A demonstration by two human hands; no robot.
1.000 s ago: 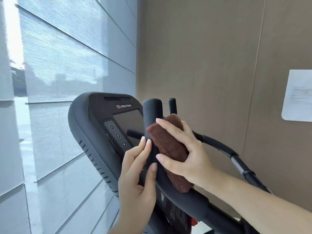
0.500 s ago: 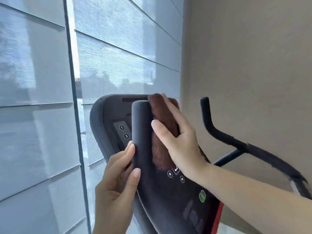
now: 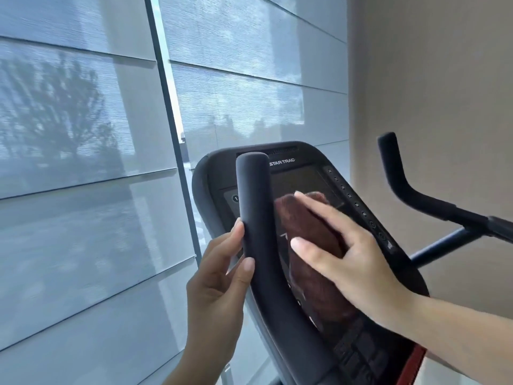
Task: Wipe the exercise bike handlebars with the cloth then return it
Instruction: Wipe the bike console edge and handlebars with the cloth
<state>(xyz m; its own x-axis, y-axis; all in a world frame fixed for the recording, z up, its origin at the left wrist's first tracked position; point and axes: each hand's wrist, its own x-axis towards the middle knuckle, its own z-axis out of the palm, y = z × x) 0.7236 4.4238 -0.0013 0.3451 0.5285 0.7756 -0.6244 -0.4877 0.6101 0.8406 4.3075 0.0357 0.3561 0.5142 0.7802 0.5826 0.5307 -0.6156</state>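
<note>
The exercise bike's black left handlebar horn (image 3: 254, 190) rises upright in the middle of the head view. My left hand (image 3: 216, 287) grips it from the left, fingers behind the bar and thumb on its front. My right hand (image 3: 352, 262) holds a folded brown cloth (image 3: 313, 232) just right of that horn, in front of the console; whether the cloth touches the bar is unclear. The cloth's lower part hangs below my palm. The right handlebar horn (image 3: 394, 173) stands bare at the far right.
The black Star Trac console (image 3: 299, 176) with its dark screen and buttons sits behind the left horn. Grey window blinds (image 3: 83, 190) fill the left, split by a window frame post (image 3: 166, 93). A beige wall (image 3: 430, 79) stands close on the right.
My right hand has slid the cloth down from the top of the left horn to its middle. My left hand stays on the horn. My view has shifted right, showing more of the console.
</note>
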